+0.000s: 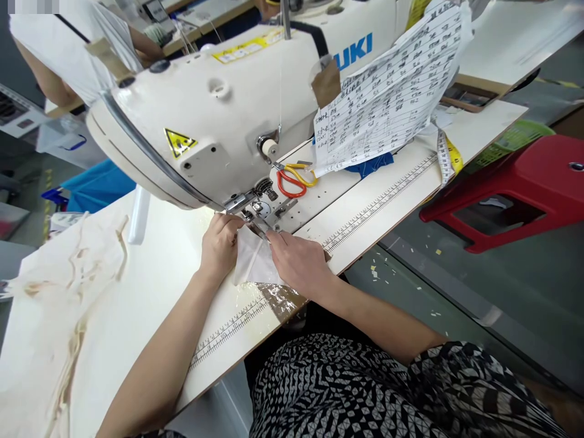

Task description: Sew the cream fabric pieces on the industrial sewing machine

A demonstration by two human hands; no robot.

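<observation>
A small piece of white fabric (255,258) lies at the needle area of a white sewing machine (182,103). My left hand (219,243) is closed with its fingertips gripping the fabric's left edge, just below the machine head. On the other side, my right hand (298,261) pinches the cloth's right edge, its fingertips close to the presser foot (261,226). The far end of the cloth is hidden under the machine parts. Thread snips with red and yellow handles (292,185) rest on the machine bed to the right of the needle.
A sheet of handwritten paper (387,91) hangs off the machine arm. Cream fabric pieces (77,292) lie on the table's left side. Printed rulers (378,204) run along the front edge, near a tape measure (449,155). A red stool (515,188) stands right; a co-worker (86,42) is behind.
</observation>
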